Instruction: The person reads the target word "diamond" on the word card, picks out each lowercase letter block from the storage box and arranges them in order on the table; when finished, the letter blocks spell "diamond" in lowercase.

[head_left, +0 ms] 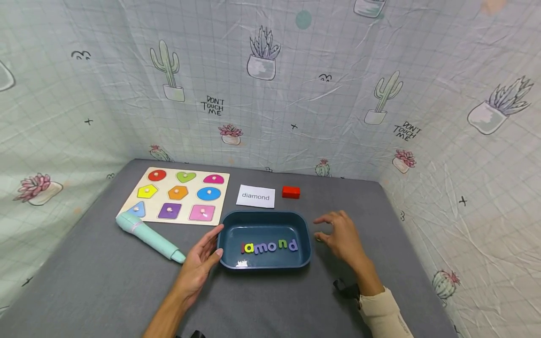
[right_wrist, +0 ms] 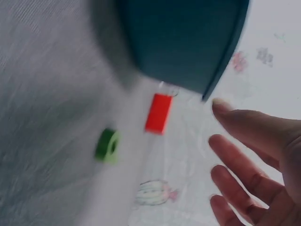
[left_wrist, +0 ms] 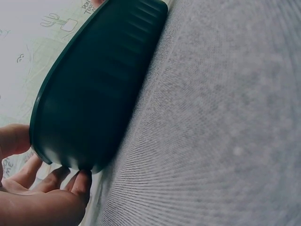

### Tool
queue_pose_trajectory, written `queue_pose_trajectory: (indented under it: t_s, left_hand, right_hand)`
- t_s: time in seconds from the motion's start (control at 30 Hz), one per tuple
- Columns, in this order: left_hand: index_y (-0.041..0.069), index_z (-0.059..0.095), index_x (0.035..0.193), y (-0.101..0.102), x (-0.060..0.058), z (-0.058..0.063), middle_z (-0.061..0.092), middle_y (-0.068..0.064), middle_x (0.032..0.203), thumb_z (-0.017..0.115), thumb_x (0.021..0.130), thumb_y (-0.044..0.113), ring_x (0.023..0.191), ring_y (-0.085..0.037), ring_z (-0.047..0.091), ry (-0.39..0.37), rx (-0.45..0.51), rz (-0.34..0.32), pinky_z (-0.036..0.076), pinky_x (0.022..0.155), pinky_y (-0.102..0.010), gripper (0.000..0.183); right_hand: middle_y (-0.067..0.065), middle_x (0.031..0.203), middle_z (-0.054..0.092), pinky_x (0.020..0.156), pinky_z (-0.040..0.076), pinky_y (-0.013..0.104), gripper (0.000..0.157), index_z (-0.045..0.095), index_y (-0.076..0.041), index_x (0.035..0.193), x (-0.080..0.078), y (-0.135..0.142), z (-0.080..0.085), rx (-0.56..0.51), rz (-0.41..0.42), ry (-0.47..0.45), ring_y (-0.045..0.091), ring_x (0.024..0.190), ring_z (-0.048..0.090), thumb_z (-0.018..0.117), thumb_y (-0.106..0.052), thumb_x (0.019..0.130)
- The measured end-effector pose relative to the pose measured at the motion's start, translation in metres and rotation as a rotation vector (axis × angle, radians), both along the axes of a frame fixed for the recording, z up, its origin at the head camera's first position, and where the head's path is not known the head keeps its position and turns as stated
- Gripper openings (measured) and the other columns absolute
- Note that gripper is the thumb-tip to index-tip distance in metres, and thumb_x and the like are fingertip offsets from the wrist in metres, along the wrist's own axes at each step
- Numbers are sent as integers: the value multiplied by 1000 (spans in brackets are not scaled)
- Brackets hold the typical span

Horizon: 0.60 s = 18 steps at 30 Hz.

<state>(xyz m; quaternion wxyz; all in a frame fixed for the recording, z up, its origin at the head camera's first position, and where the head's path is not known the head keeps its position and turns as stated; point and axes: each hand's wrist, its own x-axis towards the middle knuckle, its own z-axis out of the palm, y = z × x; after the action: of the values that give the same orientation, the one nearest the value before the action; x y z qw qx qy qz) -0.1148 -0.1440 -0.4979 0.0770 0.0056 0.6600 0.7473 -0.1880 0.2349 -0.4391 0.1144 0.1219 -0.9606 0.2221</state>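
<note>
A dark blue tray (head_left: 265, 268) holds a row of coloured plastic letters (head_left: 272, 246): a red one, a yellow a, purple m and o, a green n and a purple d. My left hand (head_left: 197, 271) grips its left end, thumb and fingertips on the rim and outer wall, also visible in the left wrist view. To the right of the tray, my right hand (head_left: 341, 238) hovers with thumb and fingers spread apart. Below it on the table lies a small green piece with a hole (right_wrist: 108, 145), mostly hidden by the hand in the head view.
Behind the tray are a white card (head_left: 255, 196) reading "diamond" and a red block (head_left: 290, 192). A shape puzzle board (head_left: 158, 206) lies at the back left, with a mint-green cylindrical case (head_left: 152, 238) overlapping its near corner. A patterned cloth (head_left: 287, 103) hangs around the grey table (head_left: 270, 310).
</note>
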Motion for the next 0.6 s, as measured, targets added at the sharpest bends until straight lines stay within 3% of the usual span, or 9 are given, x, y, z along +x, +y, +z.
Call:
queue_pose_trajectory:
  t_s: [0.27, 0.6]
  left_hand:
    - [26, 39, 164, 1, 0, -1, 30, -1, 174, 58, 109, 8, 163, -24, 23, -2, 6, -6, 35, 108, -2, 61]
    - [24, 38, 164, 0, -1, -1, 29, -3, 175, 59, 108, 8, 164, -25, 24, 7, 10, -1, 35, 108, -1, 62]
  right_hand:
    - [5, 111, 79, 84, 55, 41, 38, 83, -16, 109, 19, -30, 14, -64, 91, 113, 22, 100, 59, 98, -17, 75]
    - [2, 108, 78, 87, 55, 42, 38, 83, -17, 109, 31, -66, 13, -133, 192, 139, 19, 101, 58, 98, -18, 75]
